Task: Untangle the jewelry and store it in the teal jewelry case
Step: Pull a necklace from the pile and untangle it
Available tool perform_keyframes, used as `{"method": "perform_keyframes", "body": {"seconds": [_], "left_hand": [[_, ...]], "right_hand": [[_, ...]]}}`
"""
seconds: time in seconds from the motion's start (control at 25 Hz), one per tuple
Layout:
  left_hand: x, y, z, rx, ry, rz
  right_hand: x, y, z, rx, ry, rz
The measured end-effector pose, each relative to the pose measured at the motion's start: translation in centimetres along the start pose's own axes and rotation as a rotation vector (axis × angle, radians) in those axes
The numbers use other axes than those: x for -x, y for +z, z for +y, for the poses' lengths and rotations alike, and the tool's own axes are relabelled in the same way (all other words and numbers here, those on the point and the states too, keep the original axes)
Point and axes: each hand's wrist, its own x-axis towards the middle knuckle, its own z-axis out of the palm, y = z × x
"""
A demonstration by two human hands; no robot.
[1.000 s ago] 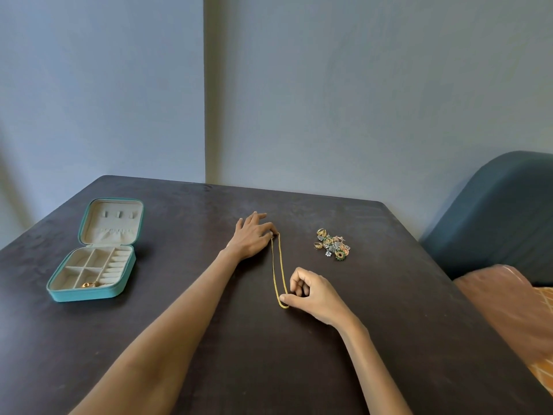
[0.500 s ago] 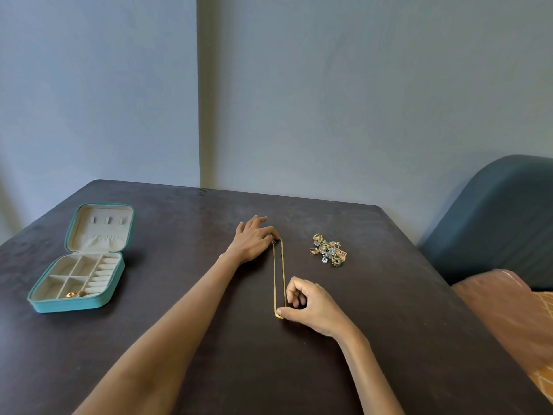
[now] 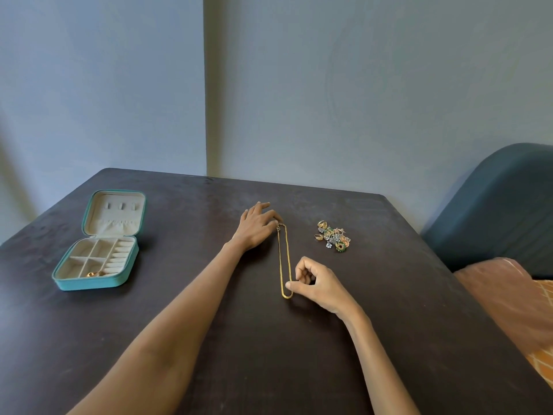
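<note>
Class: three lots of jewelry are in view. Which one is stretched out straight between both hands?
The gold chain. The tangled pile sits untouched farther right, and the gold piece already lies in the teal case.

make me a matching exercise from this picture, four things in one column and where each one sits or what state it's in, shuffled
Things:
1. teal jewelry case
2. gold chain
3. jewelry pile
4. right hand

Places or states:
A. pinches the chain's near end
B. lid open, at the table's left
C. heaped right of the chain, untouched
D. stretched in a long narrow loop between both hands

Pairs: 1-B, 2-D, 3-C, 4-A
</note>
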Motion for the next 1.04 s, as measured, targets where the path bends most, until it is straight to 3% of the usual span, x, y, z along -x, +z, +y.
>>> {"method": "perform_keyframes", "body": {"seconds": [0.72, 0.88, 1.04], "left_hand": [[1.5, 0.2, 0.1, -0.190, -0.010, -0.118], [1.8, 0.0, 0.1, -0.142, 0.006, -0.073], [3.2, -0.6, 0.2, 0.063, -0.034, 0.003]], "right_hand": [[0.1, 0.2, -0.1, 0.175, -0.002, -0.010], [0.2, 0.3, -0.5, 0.099, 0.029, -0.001], [0.2, 0.1, -1.4, -0.103, 0.088, 0.089]]}}
